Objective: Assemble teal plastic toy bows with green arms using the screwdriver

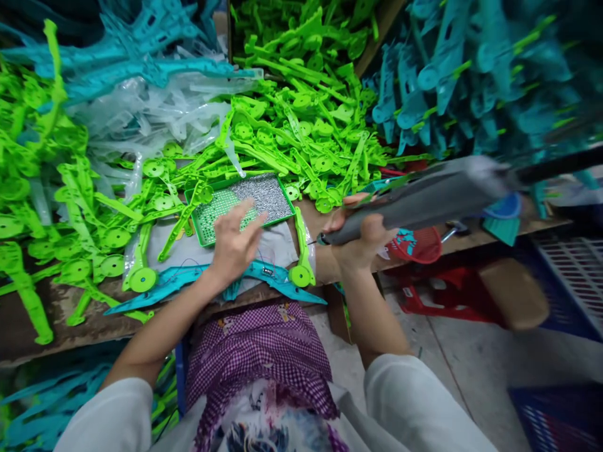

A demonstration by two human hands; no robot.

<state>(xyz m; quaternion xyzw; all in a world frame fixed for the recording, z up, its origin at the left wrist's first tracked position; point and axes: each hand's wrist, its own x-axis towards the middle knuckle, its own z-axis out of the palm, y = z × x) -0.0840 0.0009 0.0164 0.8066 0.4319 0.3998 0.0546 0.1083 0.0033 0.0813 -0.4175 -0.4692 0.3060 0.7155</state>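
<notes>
My left hand (pixel 235 242) hovers with fingers spread over a green perforated tray (pixel 198 229) holding a heap of small silver screws (pixel 261 194). My right hand (pixel 360 242) is wrapped round the handle of a grey electric screwdriver (pixel 424 198), whose body stretches to the right and is blurred. On the bench just in front of me lies a teal plastic part (pixel 188 279) with a green plastic part (pixel 301 267) resting beside it.
Piles of bright green plastic parts (pixel 301 119) cover the wooden bench (pixel 56 307), with clear ones (pixel 155 116) at the back left and teal ones (pixel 452 75) at the right. A red basket (pixel 419 245) and a red stool (pixel 438 295) stand below the bench at right.
</notes>
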